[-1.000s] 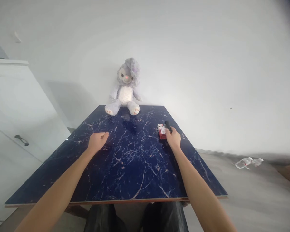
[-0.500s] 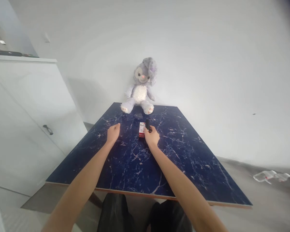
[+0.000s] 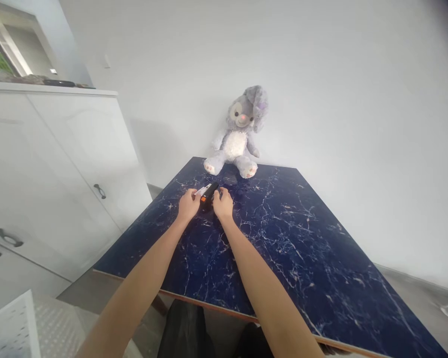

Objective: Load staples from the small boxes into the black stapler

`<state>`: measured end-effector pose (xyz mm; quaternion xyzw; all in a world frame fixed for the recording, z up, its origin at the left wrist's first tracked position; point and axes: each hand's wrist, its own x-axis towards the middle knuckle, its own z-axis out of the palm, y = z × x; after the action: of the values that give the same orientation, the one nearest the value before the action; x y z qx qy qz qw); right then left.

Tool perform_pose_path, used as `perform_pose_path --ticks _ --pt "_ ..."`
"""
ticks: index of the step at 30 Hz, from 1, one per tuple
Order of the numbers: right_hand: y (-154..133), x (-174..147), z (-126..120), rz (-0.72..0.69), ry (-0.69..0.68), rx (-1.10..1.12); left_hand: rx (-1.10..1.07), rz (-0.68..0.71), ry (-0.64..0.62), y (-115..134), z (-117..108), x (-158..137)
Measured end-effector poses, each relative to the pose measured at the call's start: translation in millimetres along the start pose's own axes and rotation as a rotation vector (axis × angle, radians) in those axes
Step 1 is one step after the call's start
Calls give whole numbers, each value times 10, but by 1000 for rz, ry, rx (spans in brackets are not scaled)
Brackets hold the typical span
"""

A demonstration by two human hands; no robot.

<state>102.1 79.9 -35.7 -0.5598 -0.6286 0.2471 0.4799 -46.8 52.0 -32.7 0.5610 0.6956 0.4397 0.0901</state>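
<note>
- White cabinet (image 3: 70, 159): doors closed, contents hidden.
- Left hand (image 3: 188, 206): curled at small box (image 3: 201, 191); cannot tell if gripping.
- Black, orange-marked object (image 3: 210, 191): beside the box, between both hands.
- Right hand (image 3: 223, 203): curled near it, grip unclear.

Packet (image 3: 201, 190) left of device (image 3: 210, 191); plush toy (image 3: 235, 144) behind, on table (image 3: 283, 238); cabinet (image 3: 67, 174) left.

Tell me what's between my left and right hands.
The head view shows a black object with an orange patch, and a partly hidden white item, between your left hand and right hand.
</note>
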Motion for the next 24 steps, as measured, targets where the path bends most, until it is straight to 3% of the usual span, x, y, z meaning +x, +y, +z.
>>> perform_pose_path --ticks 8,18,20,24 --pt "42 11 -1 -92 -182 25 -13 -5 -51 -19 -48 3" --pt "81 -4 -36 29 -227 205 -55 -27 -137 -76 -87 18" --pt "99 15 -23 56 -201 221 -41 -14 -135 -71 -93 10" --pt "125 181 6 91 9 92 40 40 -169 -31 -179 -15"
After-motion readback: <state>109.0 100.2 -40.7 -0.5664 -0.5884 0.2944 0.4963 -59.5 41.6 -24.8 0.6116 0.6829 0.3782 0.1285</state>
